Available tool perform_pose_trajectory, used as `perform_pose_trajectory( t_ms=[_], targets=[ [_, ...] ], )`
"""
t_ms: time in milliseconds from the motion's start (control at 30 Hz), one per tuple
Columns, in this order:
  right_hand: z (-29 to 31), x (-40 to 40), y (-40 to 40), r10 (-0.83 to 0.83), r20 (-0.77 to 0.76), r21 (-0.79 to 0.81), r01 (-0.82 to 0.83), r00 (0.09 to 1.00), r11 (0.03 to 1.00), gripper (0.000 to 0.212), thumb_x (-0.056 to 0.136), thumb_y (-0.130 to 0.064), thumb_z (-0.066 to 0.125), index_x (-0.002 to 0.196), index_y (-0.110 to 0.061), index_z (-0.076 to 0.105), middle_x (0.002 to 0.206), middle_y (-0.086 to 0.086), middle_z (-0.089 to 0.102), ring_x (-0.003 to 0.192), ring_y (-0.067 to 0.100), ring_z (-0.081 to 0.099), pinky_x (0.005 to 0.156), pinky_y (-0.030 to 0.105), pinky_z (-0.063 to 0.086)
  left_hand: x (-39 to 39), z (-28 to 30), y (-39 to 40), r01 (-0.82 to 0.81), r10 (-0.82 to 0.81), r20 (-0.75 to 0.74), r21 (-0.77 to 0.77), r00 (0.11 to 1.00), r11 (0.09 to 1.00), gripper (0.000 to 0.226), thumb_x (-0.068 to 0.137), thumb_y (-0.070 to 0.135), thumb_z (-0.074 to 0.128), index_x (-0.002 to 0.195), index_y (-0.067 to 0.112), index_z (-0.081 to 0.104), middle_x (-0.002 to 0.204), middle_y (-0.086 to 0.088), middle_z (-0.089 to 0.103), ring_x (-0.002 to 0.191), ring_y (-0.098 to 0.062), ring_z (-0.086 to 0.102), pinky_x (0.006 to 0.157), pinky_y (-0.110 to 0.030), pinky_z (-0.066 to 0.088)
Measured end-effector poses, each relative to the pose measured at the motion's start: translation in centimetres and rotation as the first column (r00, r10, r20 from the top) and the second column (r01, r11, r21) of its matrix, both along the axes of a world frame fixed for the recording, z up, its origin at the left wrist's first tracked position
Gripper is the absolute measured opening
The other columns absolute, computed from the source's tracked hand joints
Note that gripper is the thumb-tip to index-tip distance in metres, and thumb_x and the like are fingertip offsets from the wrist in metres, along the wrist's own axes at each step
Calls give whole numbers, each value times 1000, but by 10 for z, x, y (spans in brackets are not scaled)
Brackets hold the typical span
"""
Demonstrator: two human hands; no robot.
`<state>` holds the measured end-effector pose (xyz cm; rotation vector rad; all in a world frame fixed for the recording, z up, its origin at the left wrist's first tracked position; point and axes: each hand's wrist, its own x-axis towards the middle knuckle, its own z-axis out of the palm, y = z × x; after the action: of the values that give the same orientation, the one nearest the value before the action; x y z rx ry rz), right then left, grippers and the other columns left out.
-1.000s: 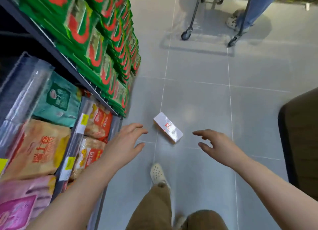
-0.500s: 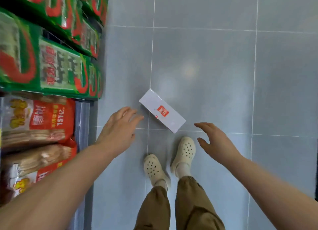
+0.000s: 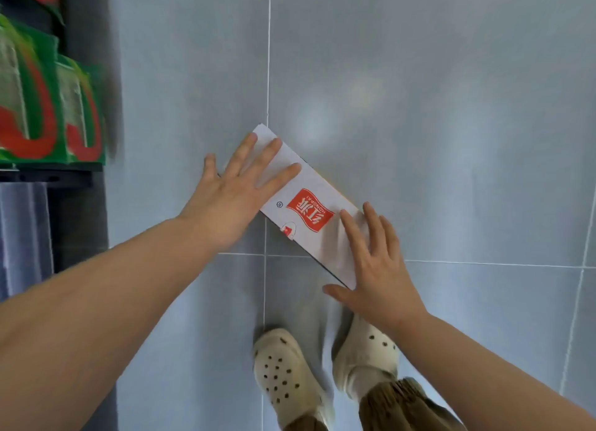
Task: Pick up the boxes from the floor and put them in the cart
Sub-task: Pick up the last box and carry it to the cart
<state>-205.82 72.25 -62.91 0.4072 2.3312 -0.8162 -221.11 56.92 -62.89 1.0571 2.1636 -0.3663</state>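
A long white box (image 3: 308, 209) with a red logo lies flat and diagonal on the grey tiled floor, just ahead of my feet. My left hand (image 3: 238, 188) rests on its upper left end with fingers spread and straight. My right hand (image 3: 374, 266) lies over its lower right end, fingers straight on top and the thumb at the box's lower corner. The cart is out of view.
A store shelf with green and red packets (image 3: 48, 108) runs along the left edge, close to my left arm. My two cream clogs (image 3: 287, 379) stand on the floor tiles (image 3: 451, 140) right below the box.
The view has dropped much closer to the floor. Both hands, which hovered apart on either side of the box, have come down onto its two ends.
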Motion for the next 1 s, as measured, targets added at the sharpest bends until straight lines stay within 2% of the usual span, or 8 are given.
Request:
perform_pose_trajectory(
  t_ms=[67, 167, 233, 300, 433, 733, 867, 1000],
  targets=[
    [-19, 1, -9, -2, 19, 31, 1, 1000, 1000, 111, 61, -43, 76, 128, -42, -12, 151, 6, -12, 139, 40, -2, 108, 59, 17, -4, -16, 6, 32, -32, -11, 13, 999, 999, 107, 85, 10, 54, 106, 38, -47, 145, -1, -36, 135, -32, -27, 107, -58, 22],
    [-38, 2, -12, 45, -116, 202, -21, 992, 979, 121, 39, -31, 88, 136, -25, 14, 138, 11, 15, 121, 46, 31, 81, 62, 46, -12, -31, 10, 32, -28, -60, 69, 998, 997, 113, 83, 7, 55, 114, 42, -48, 139, 2, -33, 133, -34, -28, 103, -55, 28],
    [-44, 3, -7, 54, -166, 237, -14, 985, 971, 115, 37, -18, 85, 133, -21, 23, 128, 11, 25, 108, 37, 29, 71, 55, 51, -12, -36, 8, 44, -11, -132, 253, 991, 967, 107, 71, 4, 66, 131, 41, -14, 136, -1, -4, 130, -32, -9, 90, -50, 44],
    [-42, 1, 6, 99, -212, 217, -52, 972, 975, 114, 38, -10, 81, 134, -26, 21, 126, 8, 26, 106, 33, 26, 71, 53, 52, -6, -38, -2, 50, 31, -207, 372, 978, 927, 103, 46, 6, 81, 127, 29, 22, 122, -5, 24, 118, -32, 19, 62, -41, 53],
    [-13, -2, 31, 323, -235, 229, -271, 917, 935, 120, 39, -10, 80, 137, -31, 14, 128, 8, 28, 110, 31, 28, 76, 48, 55, 29, -7, -22, -139, 214, -122, 446, 969, 884, 102, 28, 18, 86, 119, 19, 40, 107, -6, 36, 102, -29, 32, 49, -36, 51],
    [149, -1, 51, 546, -245, 260, -488, 801, 833, 125, 36, -32, 89, 138, -32, 16, 129, 6, 34, 114, 27, 31, 76, 41, 55, 77, 167, -28, -373, 437, -42, 451, 899, 811, 115, 24, 29, 90, 124, 20, 36, 113, -6, 37, 107, -29, 30, 47, -43, 55],
    [247, -30, 70, 638, -349, 258, -584, 686, 769, 115, 47, -25, 85, 138, -32, 15, 133, 8, 26, 116, 29, 25, 79, 46, 53, 81, 267, -26, -434, 525, -87, 460, 846, 775, 112, 25, 29, 89, 125, 20, 39, 112, -6, 37, 107, -28, 30, 45, -44, 53],
    [356, -52, 72, 693, -444, 290, -640, 568, 711, 100, 55, -23, 80, 136, -31, 22, 134, 6, 23, 116, 28, 24, 77, 44, 53, 85, 368, -37, -435, 588, -113, 564, 801, 702, 109, 29, 25, 87, 125, 21, 38, 114, -3, 33, 108, -27, 27, 54, -50, 53]
  ],
)
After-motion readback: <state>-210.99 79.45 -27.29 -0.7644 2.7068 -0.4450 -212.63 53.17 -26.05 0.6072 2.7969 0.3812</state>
